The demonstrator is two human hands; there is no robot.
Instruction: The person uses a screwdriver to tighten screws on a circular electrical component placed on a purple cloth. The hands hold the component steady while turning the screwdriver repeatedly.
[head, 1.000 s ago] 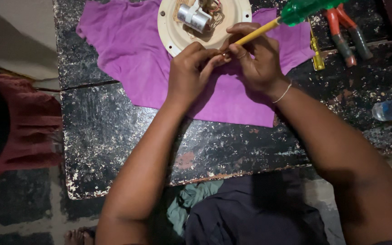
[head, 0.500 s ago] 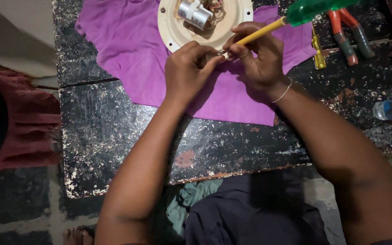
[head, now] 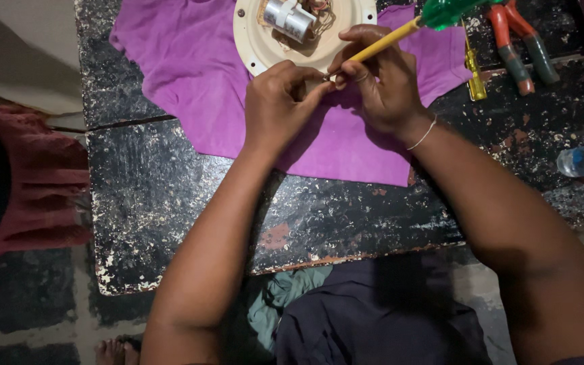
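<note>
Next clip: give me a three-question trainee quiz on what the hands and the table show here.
1. True or false: the right hand holds a yellow-shafted, green-handled screwdriver.
2. What lies under the round cream plastic plate?
A. purple cloth
B. newspaper
C. bare wood
3. Which tool lies right of the small yellow screwdriver?

Key: 1 true; 2 A; 3 the red-handled pliers. The left hand pinches something too small to identify.

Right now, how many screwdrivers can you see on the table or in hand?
2. One screwdriver with a yellow shaft and green handle is in the right hand; a small yellow one lies on the table beside the pliers. More may lie beyond the frame.
</note>
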